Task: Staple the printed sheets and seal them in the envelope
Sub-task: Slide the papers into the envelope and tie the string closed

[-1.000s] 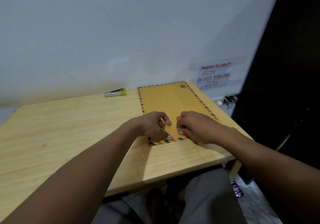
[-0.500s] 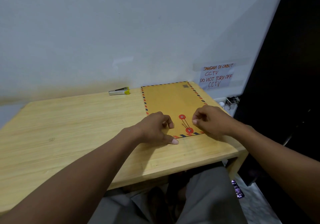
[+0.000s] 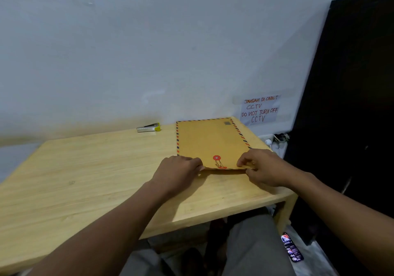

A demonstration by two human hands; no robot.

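A brown envelope (image 3: pixel 210 139) with a red-and-blue striped border lies on the right part of the wooden table (image 3: pixel 85 179). Its near end is lifted a little off the wood. A red button (image 3: pixel 216 158) with string sits near that end. My left hand (image 3: pixel 178 169) grips the near left corner and my right hand (image 3: pixel 262 167) pinches the near right corner. The printed sheets are not visible. A silver stapler (image 3: pixel 148 127) with a yellow tip rests by the wall, left of the envelope.
A white wall rises right behind the table, with a handwritten CCTV note (image 3: pixel 260 109) taped on it. A dark panel (image 3: pixel 351 105) stands at the right. A phone (image 3: pixel 291 247) lies on the floor beside my legs.
My hands moved apart from the red buttons to the envelope's near corners. The near end, flat before, now lifts off the table, and the second button is seen edge-on.
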